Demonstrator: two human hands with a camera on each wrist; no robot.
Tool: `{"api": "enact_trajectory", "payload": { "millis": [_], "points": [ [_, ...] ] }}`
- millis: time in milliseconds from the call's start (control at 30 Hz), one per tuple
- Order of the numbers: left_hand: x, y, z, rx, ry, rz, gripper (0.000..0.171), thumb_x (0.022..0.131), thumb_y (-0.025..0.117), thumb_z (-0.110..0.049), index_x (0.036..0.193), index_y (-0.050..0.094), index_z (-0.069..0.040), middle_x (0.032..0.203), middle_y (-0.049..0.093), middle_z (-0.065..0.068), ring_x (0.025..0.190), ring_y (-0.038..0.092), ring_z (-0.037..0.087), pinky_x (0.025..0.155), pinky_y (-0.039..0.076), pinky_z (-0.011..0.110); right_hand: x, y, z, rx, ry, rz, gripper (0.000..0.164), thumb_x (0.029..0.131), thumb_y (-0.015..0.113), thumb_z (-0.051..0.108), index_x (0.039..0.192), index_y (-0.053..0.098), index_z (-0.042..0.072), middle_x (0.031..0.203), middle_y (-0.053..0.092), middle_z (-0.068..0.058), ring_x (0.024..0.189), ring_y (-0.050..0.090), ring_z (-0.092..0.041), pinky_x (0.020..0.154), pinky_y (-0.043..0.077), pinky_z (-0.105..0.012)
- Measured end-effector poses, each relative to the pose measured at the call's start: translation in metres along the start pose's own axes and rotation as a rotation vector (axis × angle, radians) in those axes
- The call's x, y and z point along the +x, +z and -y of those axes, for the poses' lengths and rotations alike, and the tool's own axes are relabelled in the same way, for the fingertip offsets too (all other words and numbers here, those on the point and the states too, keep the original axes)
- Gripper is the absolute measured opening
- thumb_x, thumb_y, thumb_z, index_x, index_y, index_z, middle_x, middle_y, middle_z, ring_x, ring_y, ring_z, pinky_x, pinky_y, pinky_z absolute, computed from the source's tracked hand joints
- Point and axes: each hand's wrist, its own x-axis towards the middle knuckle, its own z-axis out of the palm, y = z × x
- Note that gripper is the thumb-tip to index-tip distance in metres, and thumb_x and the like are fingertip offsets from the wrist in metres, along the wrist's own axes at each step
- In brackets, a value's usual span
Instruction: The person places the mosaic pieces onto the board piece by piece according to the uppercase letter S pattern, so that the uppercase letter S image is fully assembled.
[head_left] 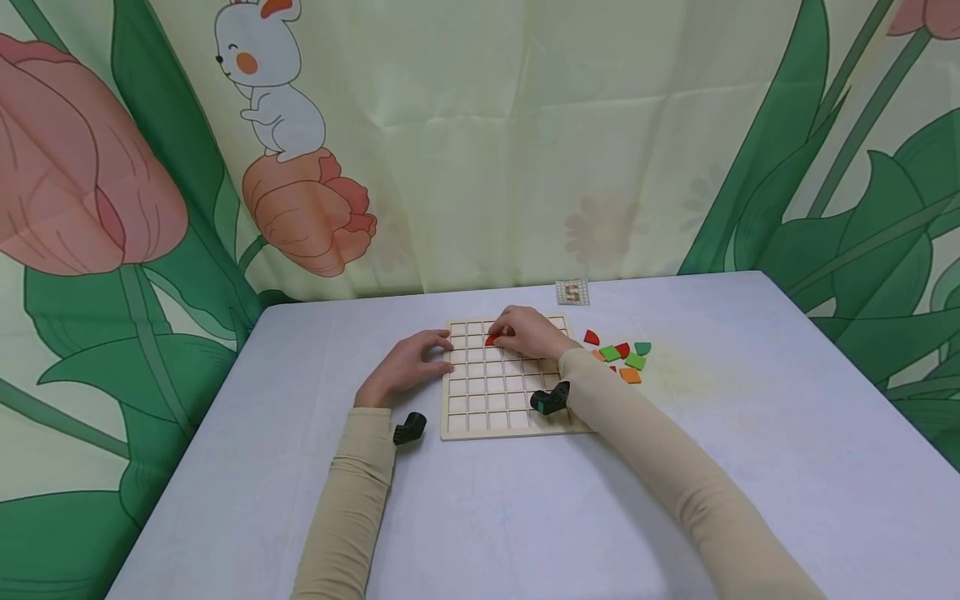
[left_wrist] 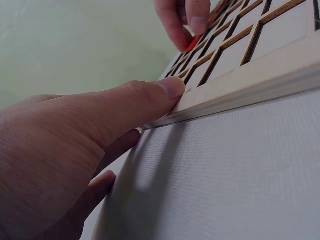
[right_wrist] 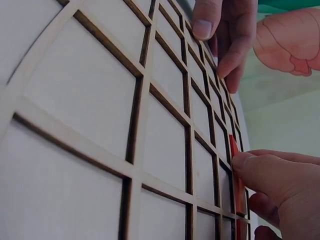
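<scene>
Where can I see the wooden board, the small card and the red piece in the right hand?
Wooden board (head_left: 496, 386): head view, bare square near its middle.
Small card (head_left: 572, 292): head view, middle of its printed face.
Red piece (right_wrist: 239, 197): right wrist view, lower part of its side.

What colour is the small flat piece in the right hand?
The small flat piece is red, seen best in the right wrist view.

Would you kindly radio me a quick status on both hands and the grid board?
Left hand touches grid board, left edge. Right hand pinches red piece at far rows. Loose pieces right of board; nothing visibly blocking.
</scene>
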Motion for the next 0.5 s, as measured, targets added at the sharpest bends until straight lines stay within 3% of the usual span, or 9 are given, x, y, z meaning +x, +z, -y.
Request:
{"api": "enact_trajectory", "payload": {
  "millis": [300, 500],
  "points": [
    [-0.0005, 0.0001, 0.0003, 0.007, -0.014, 0.004, 0.035, 0.088, 0.075, -0.025, 0.118, 0.065, -0.01, 0.147, 0.048, 0.004, 0.141, 0.035, 0.024, 0.117, 0.026, 0.042, 0.001, 0.0023, -0.0035, 0.004, -0.009, 0.004, 0.02, 0.094, 0.067, 0.015, 0.112, 0.073, 0.007, 0.103, 0.065, -0.007, 0.095, 0.059, -0.021, 0.086, 0.049, -0.037],
    [0.0005, 0.0003, 0.0009, 0.008, 0.0, 0.0, 0.035, 0.088, 0.075, -0.026, 0.117, 0.065, -0.01, 0.146, 0.049, 0.005, 0.141, 0.035, 0.025, 0.117, 0.026, 0.042, -0.0034, -0.0014, -0.0044, 0.063, 0.034, -0.007, 0.025, 0.095, 0.065, 0.016, 0.118, 0.07, 0.006, 0.11, 0.064, -0.008, 0.1, 0.059, -0.023, 0.088, 0.049, -0.038]
  ]
}}
